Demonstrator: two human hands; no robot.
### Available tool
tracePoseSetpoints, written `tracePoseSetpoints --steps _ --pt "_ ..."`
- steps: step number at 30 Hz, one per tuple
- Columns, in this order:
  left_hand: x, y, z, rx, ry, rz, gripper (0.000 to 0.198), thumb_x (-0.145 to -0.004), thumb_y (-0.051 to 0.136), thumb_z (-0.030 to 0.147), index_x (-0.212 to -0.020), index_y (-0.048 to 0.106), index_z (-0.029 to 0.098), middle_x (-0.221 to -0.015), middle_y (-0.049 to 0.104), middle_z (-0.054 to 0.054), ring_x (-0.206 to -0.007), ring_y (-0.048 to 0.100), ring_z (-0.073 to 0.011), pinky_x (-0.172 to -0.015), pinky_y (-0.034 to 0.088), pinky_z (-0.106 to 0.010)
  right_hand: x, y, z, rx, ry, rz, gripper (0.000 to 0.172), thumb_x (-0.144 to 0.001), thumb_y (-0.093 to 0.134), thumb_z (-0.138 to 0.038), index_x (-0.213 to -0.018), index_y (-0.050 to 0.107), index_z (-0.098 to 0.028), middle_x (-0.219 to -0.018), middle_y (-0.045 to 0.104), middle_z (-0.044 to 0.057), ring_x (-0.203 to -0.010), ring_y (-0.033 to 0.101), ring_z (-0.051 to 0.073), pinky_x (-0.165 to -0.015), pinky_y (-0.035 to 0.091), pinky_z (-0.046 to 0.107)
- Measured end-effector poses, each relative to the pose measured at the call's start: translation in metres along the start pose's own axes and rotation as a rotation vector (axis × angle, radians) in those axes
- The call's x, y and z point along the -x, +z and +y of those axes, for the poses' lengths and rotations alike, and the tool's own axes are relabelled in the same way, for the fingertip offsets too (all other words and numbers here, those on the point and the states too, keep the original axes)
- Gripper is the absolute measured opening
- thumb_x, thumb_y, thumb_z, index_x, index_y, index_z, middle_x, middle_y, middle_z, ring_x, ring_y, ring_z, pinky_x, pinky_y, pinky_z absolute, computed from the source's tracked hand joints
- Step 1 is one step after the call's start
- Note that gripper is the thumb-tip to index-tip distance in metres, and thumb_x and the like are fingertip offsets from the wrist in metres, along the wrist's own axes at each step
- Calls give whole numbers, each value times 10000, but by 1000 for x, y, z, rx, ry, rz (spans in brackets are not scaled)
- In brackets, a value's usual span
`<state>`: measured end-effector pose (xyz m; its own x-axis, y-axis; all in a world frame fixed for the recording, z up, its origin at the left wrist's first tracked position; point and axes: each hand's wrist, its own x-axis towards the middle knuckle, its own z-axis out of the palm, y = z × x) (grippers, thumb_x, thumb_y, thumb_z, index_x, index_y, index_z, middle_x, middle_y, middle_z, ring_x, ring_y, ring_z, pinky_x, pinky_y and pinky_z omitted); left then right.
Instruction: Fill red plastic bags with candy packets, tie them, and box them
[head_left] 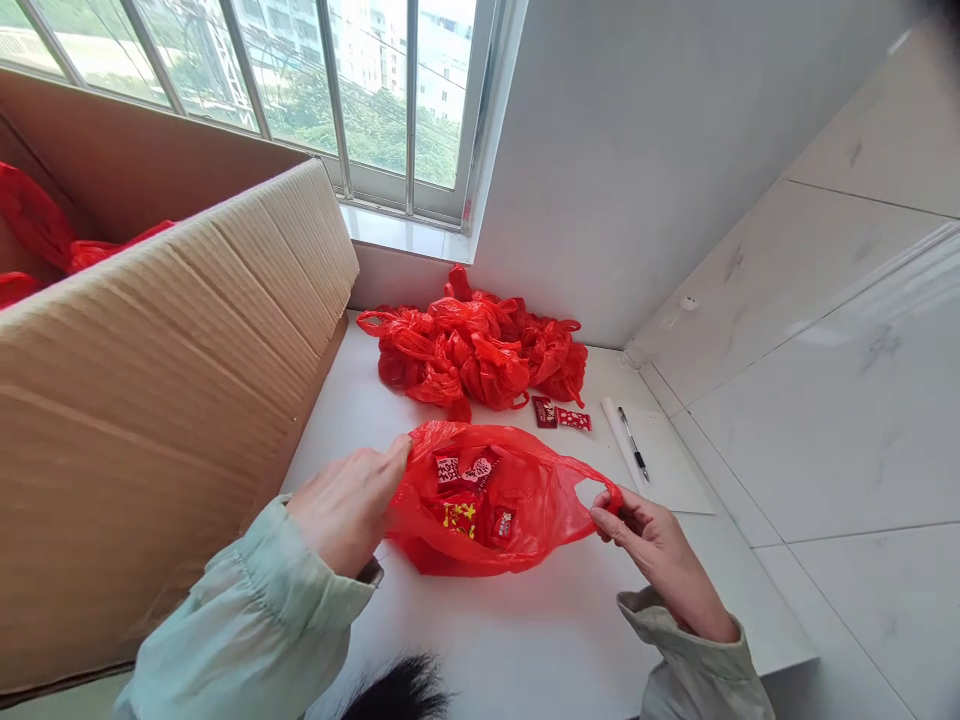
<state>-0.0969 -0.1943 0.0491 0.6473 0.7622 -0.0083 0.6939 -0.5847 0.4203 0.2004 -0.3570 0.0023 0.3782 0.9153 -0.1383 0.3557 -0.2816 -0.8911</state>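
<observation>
A thin red plastic bag [551, 500] lies spread on the white table, its mouth facing up. Inside it are several small wrapped sweets [460, 517], red, dark red and yellow-printed. My left hand [349, 505] grips the bag's left rim, the thumb pressed to the fingers; part of its grip is hidden behind the hand. At the other side, my right hand [645, 535] pinches the bag's right handle loop between thumb and fingers.
A large cardboard box [187, 370] with red bags inside stands at the left. Behind the held bag sits a heap of knotted red bags [480, 345]. Two small red packets [561, 413], a black pen [632, 440] and white paper [675, 460] lie at right.
</observation>
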Motion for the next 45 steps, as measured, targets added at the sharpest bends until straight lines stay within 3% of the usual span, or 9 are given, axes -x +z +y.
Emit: tracePoseSetpoints --steps 5,10,12,17,24,30,35,39,45 --pt "11 -33 11 85 120 66 122 -843 507 223 -725 539 221 -605 521 21 -508 444 -144 -503 291 -269 -13 11 -45 -301 -203 153 229 -803 707 -390 -727 620 -193 -663 492 -31 -596 403 99 -553 366 226" --pt "8 -54 30 930 92 627 78 -812 691 306 -874 655 278 -711 583 49 -529 469 -86 -458 357 -194 -30 14 -85 -654 -578 920 123 -798 681 -312 -771 601 -223 -729 528 -23 -640 497 127 -634 482 293" --pt "-1 -53 33 1240 35 696 117 -765 744 287 -816 643 259 -670 536 57 -504 431 -66 -444 369 -169 -36 9 -94 -600 -633 1087 100 -801 666 -284 -759 603 -218 -722 516 -24 -651 507 128 -629 473 287" --pt "-15 -45 41 1383 -24 601 223 -702 803 277 -825 628 213 -689 557 38 -568 496 -72 -479 429 -151 -38 -1 -88 -386 -565 821 178 -719 763 -321 -708 652 -182 -643 547 -28 -572 477 102 -518 386 245" --pt "-2 -53 54 1262 164 698 214 -757 768 237 -911 618 242 -710 541 60 -564 496 -63 -500 447 -141 -23 -12 -85 -658 -544 903 162 -701 788 -271 -710 638 -211 -657 560 -26 -603 504 140 -546 416 283" --pt "-7 -50 50 1100 79 640 241 -752 777 253 -923 612 213 -837 577 18 -672 512 -84 -571 463 -157 -32 -5 -95 -415 -409 628 183 -718 786 -345 -746 683 -197 -675 591 -11 -578 492 123 -496 413 252" --pt "-4 -51 47 1103 79 765 228 -767 747 277 -903 565 252 -778 536 36 -689 503 -108 -577 467 -174 -32 0 -101 -551 -535 741 166 -729 780 -316 -748 659 -204 -681 579 -23 -610 509 111 -524 436 230" --pt "-16 -49 35 905 97 545 352 -783 735 340 -1055 532 246 -875 543 16 -681 532 -107 -610 506 -217 -33 3 -107 -348 -385 585 189 -767 738 -391 -792 685 -211 -667 574 -7 -582 499 137 -425 426 235" --pt "-26 -40 1 236 82 311 913 -792 707 512 -1517 188 315 -1180 512 -89 -855 595 -198 -779 567 -393 -48 -3 -103 -158 -476 445 179 -753 736 -391 -725 707 -217 -606 613 -9 -548 532 133 -466 468 224"
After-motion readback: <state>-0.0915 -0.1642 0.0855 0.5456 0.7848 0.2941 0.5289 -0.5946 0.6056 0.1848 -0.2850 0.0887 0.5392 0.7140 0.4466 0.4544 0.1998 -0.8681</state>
